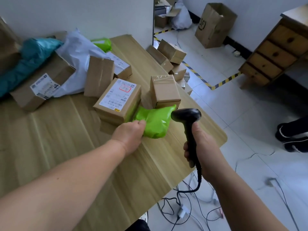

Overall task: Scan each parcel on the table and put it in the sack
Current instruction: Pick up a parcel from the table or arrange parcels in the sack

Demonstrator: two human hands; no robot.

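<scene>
A: Nearest the lens, a bare left forearm [66,172] and a bare right forearm [241,197], both reaching forward. Farther out, the left hand [129,133], curled onto the near-left end of the bright green crumpled plastic mailer bag [156,122], pinching it between thumb and fingers.

B: And the right hand [200,145]?

A: Wrapped round the grip of the black pistol-shaped barcode scanner [189,129]. Scanner nose just beside the mailer's far-right end, aimed away and left.

B: Where on the pale wood-grain table [66,130]?

A: Near the right edge, long axis from near-left to far-right. Up against the labelled brown cardboard box [116,99] on the left and the plain taped cardboard box [164,92] behind.

B: Any label?

A: None visible on the upper face. Probably calls for turning the mailer toward the scanner, close on its right.

B: Sack?

A: Cannot tell; possibly the white plastic bag [78,64] far left on the table.
</scene>
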